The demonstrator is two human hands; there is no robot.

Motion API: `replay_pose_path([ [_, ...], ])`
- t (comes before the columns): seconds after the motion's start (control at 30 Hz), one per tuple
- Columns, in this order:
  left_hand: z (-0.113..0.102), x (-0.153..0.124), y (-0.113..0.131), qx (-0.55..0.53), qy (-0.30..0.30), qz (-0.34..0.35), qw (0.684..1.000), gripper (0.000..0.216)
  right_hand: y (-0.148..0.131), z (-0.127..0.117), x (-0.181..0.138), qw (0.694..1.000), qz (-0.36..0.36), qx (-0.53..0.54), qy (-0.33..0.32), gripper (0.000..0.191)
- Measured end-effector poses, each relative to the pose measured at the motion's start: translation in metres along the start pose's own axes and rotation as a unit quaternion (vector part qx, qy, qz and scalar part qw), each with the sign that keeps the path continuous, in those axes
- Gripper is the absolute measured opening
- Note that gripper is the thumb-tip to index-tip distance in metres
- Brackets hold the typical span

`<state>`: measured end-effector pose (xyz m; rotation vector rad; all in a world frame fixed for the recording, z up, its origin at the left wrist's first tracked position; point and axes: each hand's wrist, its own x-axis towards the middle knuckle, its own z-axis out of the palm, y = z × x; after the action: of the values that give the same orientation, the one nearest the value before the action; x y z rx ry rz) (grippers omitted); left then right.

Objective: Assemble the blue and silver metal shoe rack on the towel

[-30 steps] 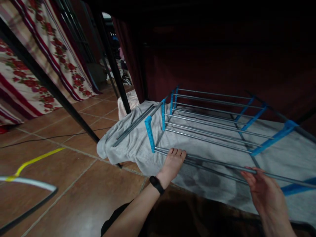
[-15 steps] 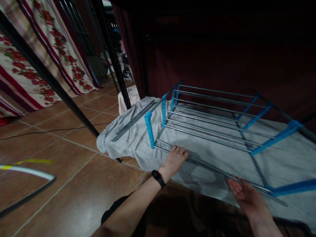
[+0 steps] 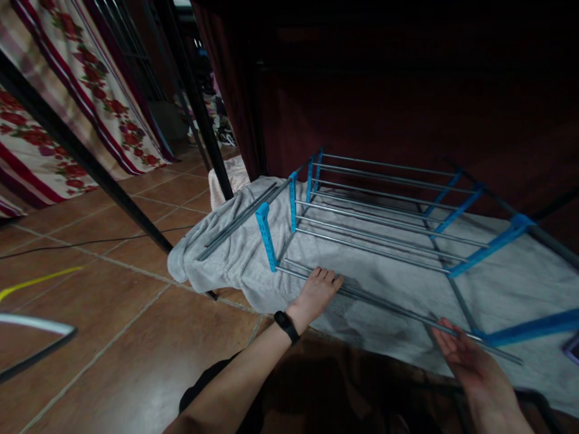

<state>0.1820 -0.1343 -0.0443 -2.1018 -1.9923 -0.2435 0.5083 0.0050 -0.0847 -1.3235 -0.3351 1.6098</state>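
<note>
A rack of grey metal rods [image 3: 375, 226] with blue plastic side pieces [image 3: 265, 236] lies on a grey towel [image 3: 226, 265] on the tiled floor. My left hand [image 3: 316, 290], with a black band at the wrist, rests on the nearest rods close to the left blue piece, its fingers curled over them. My right hand [image 3: 465, 358] is palm up at the lower right. Its fingers are stretched out under the right end of the same near rod [image 3: 393, 308] and touch it.
Loose grey rods [image 3: 239, 222] lie on the towel's left part. Black frame poles [image 3: 199, 114] slant up at the left, with a floral striped cloth [image 3: 67, 90] behind. A dark red cloth wall [image 3: 407, 108] stands behind the rack. A cable [image 3: 67, 246] and yellow tape [image 3: 36, 280] cross the tiles.
My right hand let go its grip on the near rod and opened beneath it. The rod's right end sank lower. My left hand stayed on the rods.
</note>
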Motion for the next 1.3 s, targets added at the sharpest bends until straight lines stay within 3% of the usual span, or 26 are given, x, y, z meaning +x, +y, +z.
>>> replay_pose_path([
  [0.2,-0.002,0.004,-0.003,-0.055,-0.018,-0.011,0.998,0.048,0.004,0.009,-0.011,0.998,-0.022,0.043,-0.032,0.016],
  [0.37,0.003,0.01,-0.009,-0.1,-0.019,-0.009,0.995,0.053,0.0,0.019,-0.024,0.996,-0.033,0.086,-0.02,0.012],
  [0.9,0.007,0.009,-0.012,-0.2,-0.016,0.052,0.978,0.021,0.009,0.026,-0.03,0.993,-0.051,0.094,-0.041,0.008],
  [1.3,0.0,0.002,-0.029,-0.145,-0.042,0.028,0.988,0.033,0.026,0.043,-0.04,0.989,-0.047,0.076,-0.12,0.015],
])
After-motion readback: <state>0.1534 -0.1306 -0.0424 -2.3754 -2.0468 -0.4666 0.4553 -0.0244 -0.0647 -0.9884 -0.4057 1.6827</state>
